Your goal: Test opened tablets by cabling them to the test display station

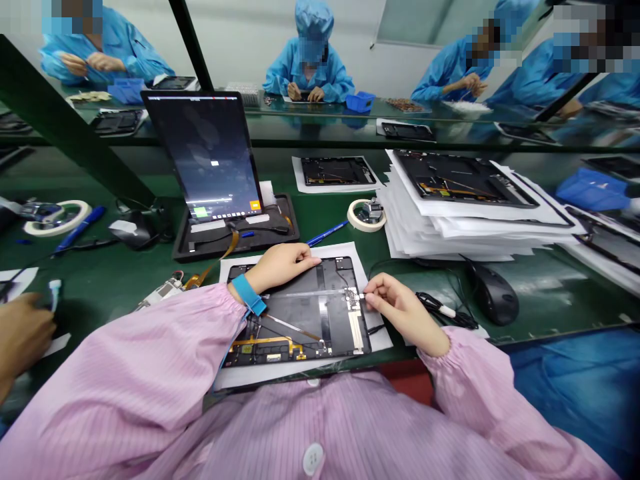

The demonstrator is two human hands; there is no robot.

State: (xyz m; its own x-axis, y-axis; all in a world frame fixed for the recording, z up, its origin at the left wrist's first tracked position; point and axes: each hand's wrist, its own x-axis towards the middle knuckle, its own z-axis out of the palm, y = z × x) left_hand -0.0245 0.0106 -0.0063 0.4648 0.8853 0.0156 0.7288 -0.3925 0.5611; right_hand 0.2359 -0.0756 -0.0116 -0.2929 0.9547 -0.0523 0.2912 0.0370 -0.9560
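An opened black tablet chassis (300, 313) lies on a white sheet (360, 257) in front of me, with gold flex cables along its near edge. My left hand (280, 265) rests curled on its far left edge, fingers closed against the frame. My right hand (400, 307) pinches something small at the white connector part (353, 297) on the chassis's right side. A blue strap (249, 295) circles my left wrist.
A lit tablet (205, 157) stands in a black tray (235, 237) behind. Tape rolls (366, 215) (56, 217), a blue pen (327, 233), a black mouse (493, 293) and a stack of sheets with chassis (465, 193) surround me. Another person's hand (23, 333) is at left; workers in blue sit opposite.
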